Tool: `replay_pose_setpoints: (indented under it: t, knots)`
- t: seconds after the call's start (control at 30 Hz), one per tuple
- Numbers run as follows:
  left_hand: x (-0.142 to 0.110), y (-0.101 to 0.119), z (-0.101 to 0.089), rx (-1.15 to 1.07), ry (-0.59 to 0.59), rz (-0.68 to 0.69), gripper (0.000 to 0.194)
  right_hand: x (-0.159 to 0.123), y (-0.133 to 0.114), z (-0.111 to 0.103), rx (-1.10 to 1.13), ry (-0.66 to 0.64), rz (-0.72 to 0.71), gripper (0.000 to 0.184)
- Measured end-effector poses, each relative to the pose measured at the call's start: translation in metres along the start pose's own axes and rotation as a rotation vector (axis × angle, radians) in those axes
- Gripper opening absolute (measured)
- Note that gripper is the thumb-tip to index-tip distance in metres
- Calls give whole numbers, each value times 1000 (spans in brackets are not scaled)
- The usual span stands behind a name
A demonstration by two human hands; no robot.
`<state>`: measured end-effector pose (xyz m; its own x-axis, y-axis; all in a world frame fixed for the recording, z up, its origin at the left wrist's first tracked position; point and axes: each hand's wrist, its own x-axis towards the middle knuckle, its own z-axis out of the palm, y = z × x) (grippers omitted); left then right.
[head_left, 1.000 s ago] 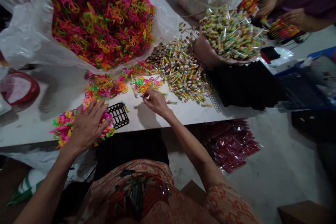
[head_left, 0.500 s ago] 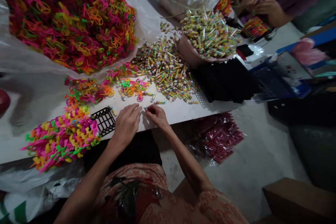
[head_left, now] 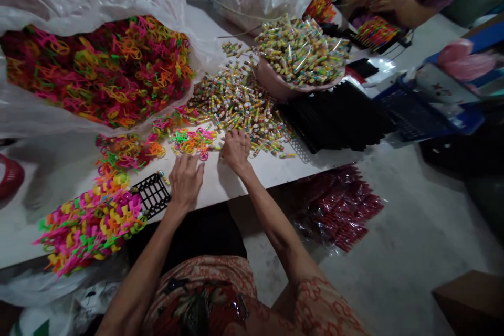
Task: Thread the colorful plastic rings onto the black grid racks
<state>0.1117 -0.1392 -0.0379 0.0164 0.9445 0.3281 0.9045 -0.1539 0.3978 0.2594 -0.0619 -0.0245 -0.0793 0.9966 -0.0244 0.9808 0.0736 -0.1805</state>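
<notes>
My left hand [head_left: 186,181] lies palm down on the table, its fingers stretched toward a small heap of bright looped plastic pieces [head_left: 192,139]. My right hand [head_left: 237,151] reaches to the near edge of a wide pile of small printed tubes in clear wrapping [head_left: 240,100]. Its fingers are slightly apart, with the tips bent down at the tubes; nothing shows in its grip. Left of my left hand is a black slotted rack [head_left: 152,195], its left end next to rows of pink, yellow and green plastic pieces [head_left: 92,220]. A single tube [head_left: 163,176] lies by the rack.
A big clear bag [head_left: 27,118] of coloured plastic pieces stands back left. Behind my right hand is a pink basin [head_left: 271,81] heaped with tubes, beside stacked black racks [head_left: 338,118]. Another person's hands [head_left: 388,0] work at the far right. Red packs [head_left: 342,205] lie below the table.
My right hand has moved forward from the table's front edge to the tube pile, and its pinch has opened. My left hand has shifted left, with its fingers spreading. The view has tilted slightly.
</notes>
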Motion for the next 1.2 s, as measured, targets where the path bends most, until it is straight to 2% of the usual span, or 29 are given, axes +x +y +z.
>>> replay_pose_setpoints:
  t: [0.13,0.2,0.3,0.4,0.53,0.63,0.73,0.87,1.0,1.1,1.2]
  knots:
    - [-44,11,-45,-73,84,222,19,12,-9,-1,-50,-127,-176,27]
    - [-56,4,-73,-74,80,290,20,12,-12,2,-43,-206,-212,29]
    - [-61,-31,-113,-9,71,295,26,5,-11,4,7,-244,-167,26]
    - [-58,-76,-136,107,-6,254,31,-9,-10,2,165,-257,-162,22]
    - [-54,-115,-135,164,-209,235,33,-30,-28,15,591,-302,-210,12]
    - [-53,-125,-126,183,-242,174,34,-37,-53,35,901,-368,-217,6]
    - [-54,-128,-122,203,-244,151,35,-37,-78,50,1096,-456,-202,11]
    - [-54,-128,-123,199,-241,146,34,-34,-102,59,1228,-535,-147,23]
    - [-56,-130,-122,152,-222,122,34,-30,-120,63,1273,-531,-162,21]
    - [-57,-132,-120,114,-220,105,33,-27,-128,65,1263,-543,-160,19]
    - [-57,-133,-119,104,-223,92,32,-25,-130,67,1290,-610,-147,23]
